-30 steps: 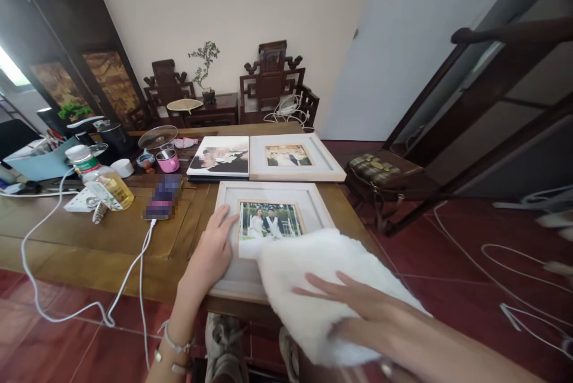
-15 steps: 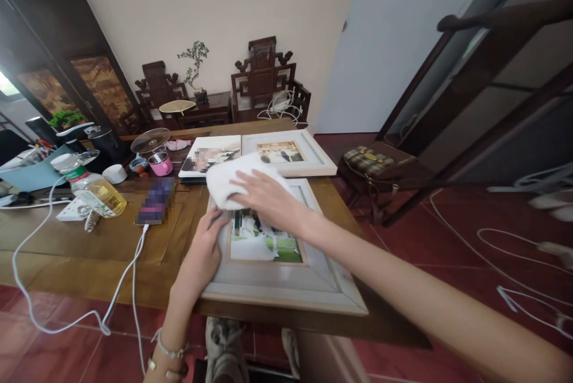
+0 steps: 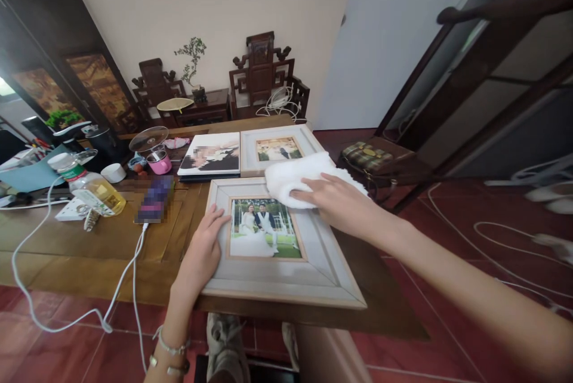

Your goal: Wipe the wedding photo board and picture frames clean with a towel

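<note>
A white picture frame [image 3: 277,287] with a wedding photo [image 3: 264,231] lies flat at the table's near edge. My left hand [image 3: 203,249] grips its left side, fingers reaching over the border. My right hand [image 3: 335,201] is closed on a fluffy white cloth [image 3: 299,177], which covers the frame's far right corner and part of its border. The cloth also overlaps the near edge of a second framed picture [image 3: 250,144] behind. Beside that one lies a white-edged photo panel [image 3: 215,153], its picture partly blurred out.
On the wooden table [image 3: 188,275] to the left are a phone [image 3: 154,199] on a white cable, an oil bottle [image 3: 101,192], a white cup [image 3: 114,173] and a pink mug [image 3: 159,162]. A checked bag [image 3: 367,156] sits beyond the table's right side.
My right hand has swept the cloth rightward, from the frame's far left part to its far right corner, uncovering the photo. My left hand stays on the frame's left side.
</note>
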`<act>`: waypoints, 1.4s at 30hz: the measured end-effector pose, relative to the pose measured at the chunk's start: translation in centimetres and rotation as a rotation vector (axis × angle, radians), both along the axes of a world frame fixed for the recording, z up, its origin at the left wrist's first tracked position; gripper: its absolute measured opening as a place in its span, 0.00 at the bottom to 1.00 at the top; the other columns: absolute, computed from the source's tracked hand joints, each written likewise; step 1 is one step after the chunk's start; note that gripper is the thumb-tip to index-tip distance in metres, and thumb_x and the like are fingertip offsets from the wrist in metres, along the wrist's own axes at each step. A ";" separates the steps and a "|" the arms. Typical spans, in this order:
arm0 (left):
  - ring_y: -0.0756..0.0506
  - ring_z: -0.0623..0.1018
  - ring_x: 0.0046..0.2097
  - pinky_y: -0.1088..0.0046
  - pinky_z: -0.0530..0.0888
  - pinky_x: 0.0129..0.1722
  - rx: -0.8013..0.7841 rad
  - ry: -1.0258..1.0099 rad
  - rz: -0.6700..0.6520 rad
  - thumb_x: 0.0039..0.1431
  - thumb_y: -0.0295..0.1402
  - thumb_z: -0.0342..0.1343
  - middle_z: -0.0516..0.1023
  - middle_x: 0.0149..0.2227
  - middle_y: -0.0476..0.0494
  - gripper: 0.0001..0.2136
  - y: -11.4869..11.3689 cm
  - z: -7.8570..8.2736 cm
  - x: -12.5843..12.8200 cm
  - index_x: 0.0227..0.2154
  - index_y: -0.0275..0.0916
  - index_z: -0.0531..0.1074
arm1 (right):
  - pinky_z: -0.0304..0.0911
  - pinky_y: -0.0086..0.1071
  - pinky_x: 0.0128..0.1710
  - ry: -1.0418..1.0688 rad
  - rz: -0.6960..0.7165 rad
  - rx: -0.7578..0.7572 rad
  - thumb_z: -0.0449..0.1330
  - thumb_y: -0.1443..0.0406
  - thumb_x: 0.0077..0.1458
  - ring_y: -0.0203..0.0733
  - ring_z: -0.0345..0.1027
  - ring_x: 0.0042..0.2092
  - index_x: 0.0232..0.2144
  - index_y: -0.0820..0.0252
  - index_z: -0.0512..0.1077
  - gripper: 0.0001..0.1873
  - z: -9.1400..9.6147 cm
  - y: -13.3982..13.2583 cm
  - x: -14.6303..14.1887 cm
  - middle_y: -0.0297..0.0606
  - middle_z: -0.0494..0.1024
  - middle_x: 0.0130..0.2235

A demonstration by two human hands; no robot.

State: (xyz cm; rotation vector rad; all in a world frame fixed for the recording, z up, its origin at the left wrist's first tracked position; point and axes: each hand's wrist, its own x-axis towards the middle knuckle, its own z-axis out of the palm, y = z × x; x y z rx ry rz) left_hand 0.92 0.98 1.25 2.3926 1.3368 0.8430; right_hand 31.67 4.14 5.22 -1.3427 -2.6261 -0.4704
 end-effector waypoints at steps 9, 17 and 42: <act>0.43 0.56 0.67 0.54 0.58 0.65 -0.004 0.002 -0.033 0.48 0.11 0.39 0.66 0.61 0.39 0.30 0.0 0.7 0.3 0.52 0.38 0.69 | 0.70 0.37 0.37 0.191 0.131 -0.159 0.48 0.81 0.36 0.46 0.73 0.41 0.46 0.52 0.73 0.36 1.9 -7.9 -0.5 0.40 0.78 0.40; 0.42 0.59 0.66 0.55 0.57 0.65 -0.033 0.051 0.009 0.54 0.16 0.41 0.62 0.62 0.36 0.26 0.7 1.1 0.2 0.55 0.36 0.67 | 0.65 0.54 0.51 0.158 -0.037 0.252 0.49 0.81 0.42 0.60 0.66 0.55 0.43 0.63 0.74 0.27 3.5 -4.4 2.2 0.52 0.73 0.52; 0.45 0.58 0.66 0.56 0.56 0.66 -0.070 -0.022 -0.077 0.56 0.16 0.39 0.61 0.64 0.42 0.28 0.4 0.8 -0.2 0.58 0.42 0.65 | 0.64 0.47 0.54 0.164 0.014 -0.015 0.50 0.79 0.35 0.52 0.67 0.55 0.47 0.54 0.73 0.35 -0.2 -10.5 -2.2 0.45 0.77 0.50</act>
